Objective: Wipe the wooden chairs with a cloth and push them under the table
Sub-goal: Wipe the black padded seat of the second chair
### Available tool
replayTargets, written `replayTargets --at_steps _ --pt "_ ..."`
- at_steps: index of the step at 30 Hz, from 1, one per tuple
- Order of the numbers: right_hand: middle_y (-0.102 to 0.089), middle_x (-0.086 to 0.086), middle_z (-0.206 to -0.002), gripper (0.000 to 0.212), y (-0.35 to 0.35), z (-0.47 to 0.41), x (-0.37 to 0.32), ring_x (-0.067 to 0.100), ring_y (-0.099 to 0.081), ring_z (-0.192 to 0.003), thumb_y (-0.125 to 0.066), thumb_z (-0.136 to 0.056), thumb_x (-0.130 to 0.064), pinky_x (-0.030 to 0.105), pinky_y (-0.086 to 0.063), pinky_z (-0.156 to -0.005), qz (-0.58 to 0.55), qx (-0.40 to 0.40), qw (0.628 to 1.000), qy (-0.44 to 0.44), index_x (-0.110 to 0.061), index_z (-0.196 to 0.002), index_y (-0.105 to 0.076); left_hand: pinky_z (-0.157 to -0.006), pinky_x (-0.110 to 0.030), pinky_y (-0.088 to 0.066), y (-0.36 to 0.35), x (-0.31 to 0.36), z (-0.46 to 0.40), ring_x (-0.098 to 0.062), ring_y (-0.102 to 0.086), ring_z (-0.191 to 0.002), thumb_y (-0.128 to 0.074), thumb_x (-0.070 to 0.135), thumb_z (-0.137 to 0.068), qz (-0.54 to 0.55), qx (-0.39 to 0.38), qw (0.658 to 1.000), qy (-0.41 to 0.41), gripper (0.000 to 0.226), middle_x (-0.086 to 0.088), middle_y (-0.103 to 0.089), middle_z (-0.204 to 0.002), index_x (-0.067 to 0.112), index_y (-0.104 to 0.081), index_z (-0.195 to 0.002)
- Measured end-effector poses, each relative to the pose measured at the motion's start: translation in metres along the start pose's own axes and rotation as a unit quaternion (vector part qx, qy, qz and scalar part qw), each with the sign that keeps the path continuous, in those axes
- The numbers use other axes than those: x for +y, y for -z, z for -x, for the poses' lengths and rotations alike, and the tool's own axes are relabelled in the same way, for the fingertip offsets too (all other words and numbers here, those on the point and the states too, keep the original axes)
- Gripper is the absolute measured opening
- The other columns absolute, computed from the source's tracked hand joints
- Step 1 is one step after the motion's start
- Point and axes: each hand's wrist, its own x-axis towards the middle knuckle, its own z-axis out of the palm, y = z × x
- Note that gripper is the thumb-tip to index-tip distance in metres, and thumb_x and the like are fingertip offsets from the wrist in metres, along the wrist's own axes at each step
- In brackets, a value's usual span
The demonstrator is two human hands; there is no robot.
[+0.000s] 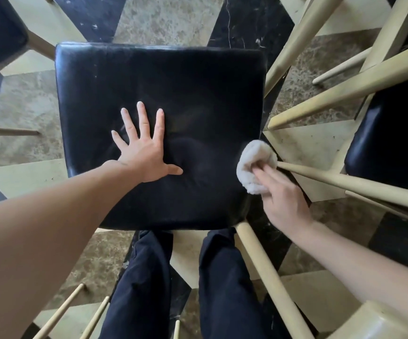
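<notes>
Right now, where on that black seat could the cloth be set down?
The black padded chair seat is bare beyond the flat left hand, up to its far edge. Its right edge is crowded: the right hand holds the white fluffy cloth beside pale wooden chair legs.

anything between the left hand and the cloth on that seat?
Head view: only bare black seat cushion between the left hand, pressed flat, and the white cloth gripped by the right hand.

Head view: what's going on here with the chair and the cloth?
A person is cleaning a chair. The left hand lies flat with spread fingers on the black seat, steadying it. The right hand grips a white cloth at the seat's right edge, by a pale wooden leg. Other chairs stand close around, on a patterned floor.
</notes>
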Motion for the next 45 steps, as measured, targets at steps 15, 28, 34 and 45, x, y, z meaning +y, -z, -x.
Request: replayTargets --at_steps 15,28,34,45 --pt "-0.071 -0.005 -0.066 0.04 0.104 -0.077 -0.062 0.003 -0.064 -0.065 -0.045 -0.07 -0.011 0.016 -0.049 -0.054 -0.039 -0.189 0.974 -0.121 -0.033 -0.086 -0.074 -0.122 -0.066 -0.013 0.023 -0.054 0.022 -0.023 0.022 -0.156 -0.052 0.045 -0.1 0.05 -0.015 0.996 -0.069 0.077 0.009 0.02 -0.17 0.049 -0.005 -0.16" --pt "-0.062 0.011 -0.116 0.027 -0.025 -0.262 -0.214 0.032 -0.051 -0.115 -0.044 -0.09 -0.001 0.038 -0.039 -0.077 0.158 0.021 0.982 0.099 -0.009 -0.108 -0.062 -0.125 -0.05 -0.021 0.043 -0.125 0.017 -0.023 -0.001 -0.159 -0.045 0.015 -0.094 0.199 0.01 0.978 0.061 0.081 0.008 0.001 -0.173 0.043 -0.01 -0.162" --pt "-0.069 0.003 -0.095 0.028 -0.086 -0.169 -0.233 0.023 -0.067 -0.093 -0.048 -0.088 -0.003 0.034 -0.049 -0.056 0.199 0.011 0.962 0.187 -0.013 -0.103 -0.07 -0.124 -0.05 -0.022 0.044 -0.153 0.026 -0.024 0.0 -0.159 -0.041 0.007 -0.086 0.186 -0.026 0.98 0.069 0.088 0.012 0.004 -0.172 0.043 -0.013 -0.161" --pt "-0.066 -0.011 -0.126 0.034 -0.033 -0.114 -0.128 0.012 -0.055 -0.128 -0.038 -0.101 -0.021 0.031 -0.042 -0.11 0.297 -0.354 0.705 0.537 -0.023 -0.114 -0.069 -0.124 -0.054 -0.018 0.036 -0.141 0.023 -0.03 0.008 -0.158 -0.04 0.012 -0.087 0.198 -0.034 0.977 0.075 0.087 0.005 0.011 -0.173 0.043 -0.009 -0.161"
